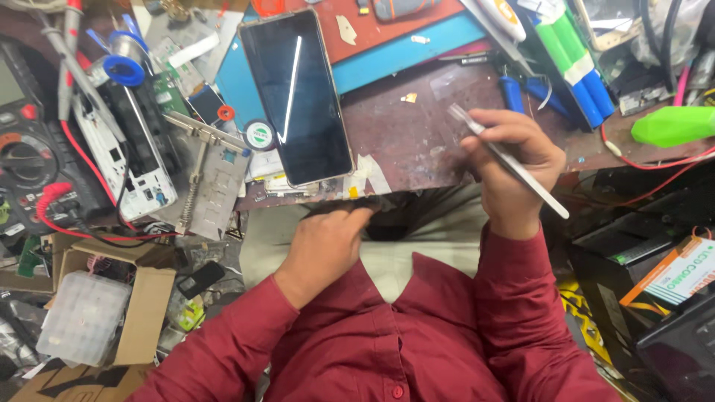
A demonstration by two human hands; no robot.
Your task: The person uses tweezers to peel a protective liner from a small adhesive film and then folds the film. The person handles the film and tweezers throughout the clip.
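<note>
My right hand (510,160) pinches metal tweezers (506,158) above the worn bench (417,134). My left hand (324,246), fingers curled, touches the bench edge below the dark-screened phone (296,97).

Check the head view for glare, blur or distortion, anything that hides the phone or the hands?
Head view: a thin bright V-shaped reflection streaks the dark screen of the phone, but its outline stays clear. Both the left hand and the right hand, holding the tweezers, look sharp, no motion blur. Lighting is even with soft shadows. Wide-angle bending shows at the frame edges.
</note>
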